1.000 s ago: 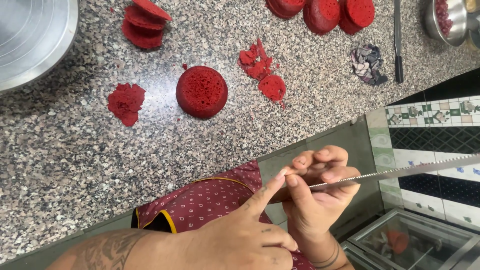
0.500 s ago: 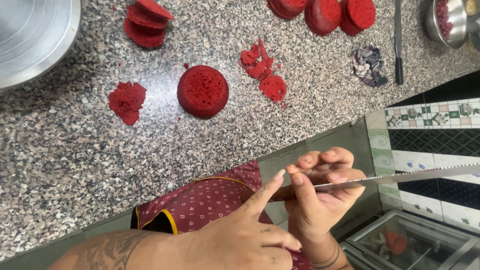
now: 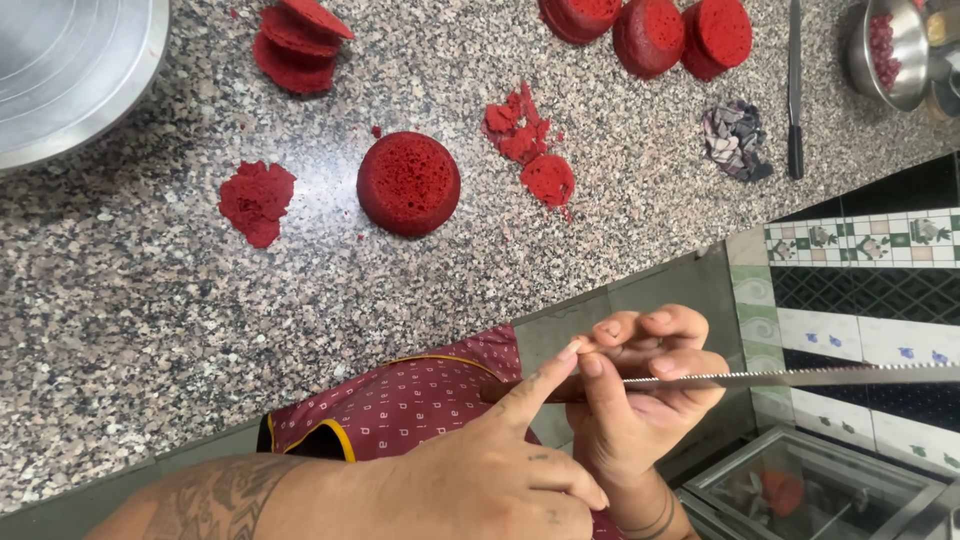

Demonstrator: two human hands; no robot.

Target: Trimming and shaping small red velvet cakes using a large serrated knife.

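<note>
Gripping the long serrated knife (image 3: 800,377) by its handle end, your right hand (image 3: 640,400) is keeping the blade pointing toward three o'clock, below the worktop (image 3: 200,330) edge. Your left hand (image 3: 480,480) is holding nothing, its extended forefinger touching the blade near the handle. At eleven o'clock from your hands, a round red cake (image 3: 408,183) is sitting on the speckled worktop, with crumbled red pieces (image 3: 525,140) just beside it.

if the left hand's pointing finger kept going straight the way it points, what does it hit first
The left hand points its index finger at the right hand holding the serrated knife; it would meet that hand's fingertips first, seemingly already touching.
</note>
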